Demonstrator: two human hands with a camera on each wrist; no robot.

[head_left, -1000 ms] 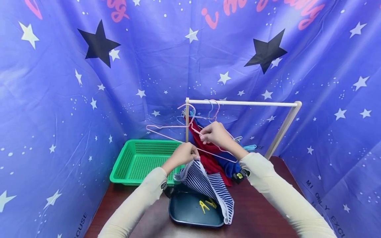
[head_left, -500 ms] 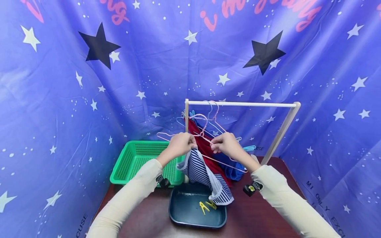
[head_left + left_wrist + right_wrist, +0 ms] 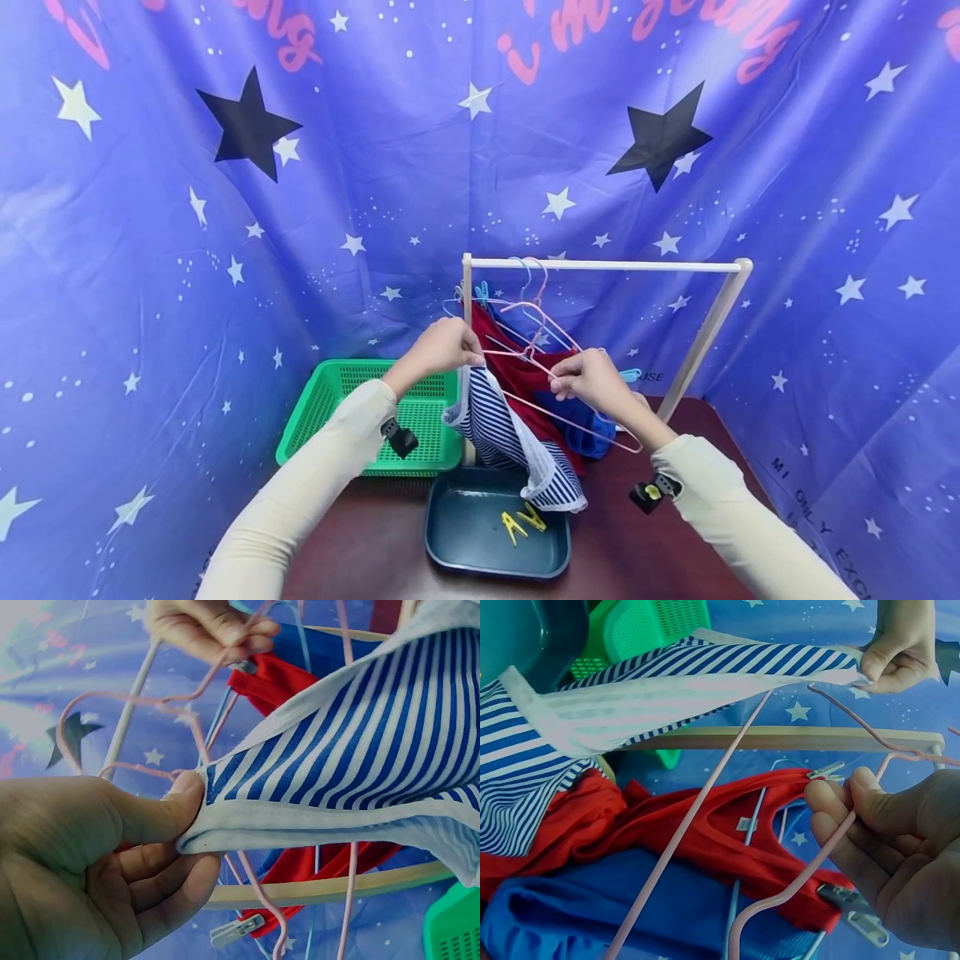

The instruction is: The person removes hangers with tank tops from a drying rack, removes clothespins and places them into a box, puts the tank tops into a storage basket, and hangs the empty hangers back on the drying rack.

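A navy-and-white striped garment (image 3: 337, 742) with white edging hangs from my left hand (image 3: 447, 343), whose thumb and fingers pinch one corner of it. Its lower end droops over the back right of a dark tray (image 3: 471, 546). My right hand (image 3: 596, 382) pinches a pink wire hanger (image 3: 693, 819) by one sloping arm. The hanger's far end passes behind the striped garment and the left hand, so that part is hidden in the head view. Behind both hands a red top (image 3: 510, 375) and a blue garment (image 3: 588, 437) hang on the rack.
Two yellow clothespins (image 3: 513, 528) lie in the tray. A green basket (image 3: 296, 417) stands at the left. The rack's white bar (image 3: 637, 266) carries a blue and a pink hanger hook. Clips, one silver (image 3: 855, 911), grip the hung clothes.
My hands have spread apart: the left has gone left and up with the striped garment, the right to the right and down with the pink hanger. The garment's lower end has risen.
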